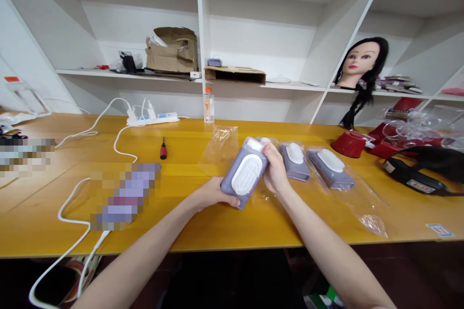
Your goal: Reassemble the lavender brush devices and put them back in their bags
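Note:
A flat grey-purple case (225,184) with a white oval brush-like pad on its face is held tilted above the table. My left hand (213,194) grips its lower left corner, thumb across the front. Around its upper right edge, beside the white cap, my right hand (274,169) is closed. Two similar cases lie to the right: one grey-purple case (297,172) close to my right hand, and another case (339,181) in clear plastic wrap. Behind my hands is a crumpled clear plastic bag (221,147). Part of another white-padded item is hidden behind my right hand.
A red-handled screwdriver (163,150), a blurred-out device (126,195) with white cables and a power strip (154,119) are on the left. A clear bottle (209,108) stands at the back. Red clamps (348,143) and a black strap (409,176) lie right; shelves rise behind.

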A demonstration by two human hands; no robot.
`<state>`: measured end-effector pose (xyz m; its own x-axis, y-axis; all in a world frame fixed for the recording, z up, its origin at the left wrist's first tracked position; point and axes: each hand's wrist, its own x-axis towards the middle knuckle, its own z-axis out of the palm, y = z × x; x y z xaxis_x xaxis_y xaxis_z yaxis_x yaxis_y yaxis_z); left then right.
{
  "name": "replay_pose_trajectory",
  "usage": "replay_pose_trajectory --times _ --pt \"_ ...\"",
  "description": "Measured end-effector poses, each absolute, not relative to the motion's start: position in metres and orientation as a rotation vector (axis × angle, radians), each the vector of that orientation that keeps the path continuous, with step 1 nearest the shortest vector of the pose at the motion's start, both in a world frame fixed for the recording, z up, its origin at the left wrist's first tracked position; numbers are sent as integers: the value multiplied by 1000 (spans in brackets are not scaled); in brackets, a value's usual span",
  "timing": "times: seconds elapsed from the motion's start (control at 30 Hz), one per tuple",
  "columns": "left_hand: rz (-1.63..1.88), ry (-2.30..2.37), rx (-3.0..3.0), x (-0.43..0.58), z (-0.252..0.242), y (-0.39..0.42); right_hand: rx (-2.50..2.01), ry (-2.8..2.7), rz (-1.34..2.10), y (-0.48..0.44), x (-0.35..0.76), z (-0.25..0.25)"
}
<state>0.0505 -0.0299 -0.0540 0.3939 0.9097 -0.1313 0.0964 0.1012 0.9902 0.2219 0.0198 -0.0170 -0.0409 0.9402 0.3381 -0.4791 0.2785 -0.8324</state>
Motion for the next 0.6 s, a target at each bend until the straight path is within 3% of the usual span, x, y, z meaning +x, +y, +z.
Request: replay_pose_trajectory --times 0.17,0.4,0.6 --pt "922 953 1218 60 -54 -34 -558 -1030 1314 19 220 -17" --pt "1091 975 1076 62 -48 -34 -523 -1024 1768 6 209 -21" --pt "997 918 1142 64 -53 -37 -398 -977 1729 8 209 -20"
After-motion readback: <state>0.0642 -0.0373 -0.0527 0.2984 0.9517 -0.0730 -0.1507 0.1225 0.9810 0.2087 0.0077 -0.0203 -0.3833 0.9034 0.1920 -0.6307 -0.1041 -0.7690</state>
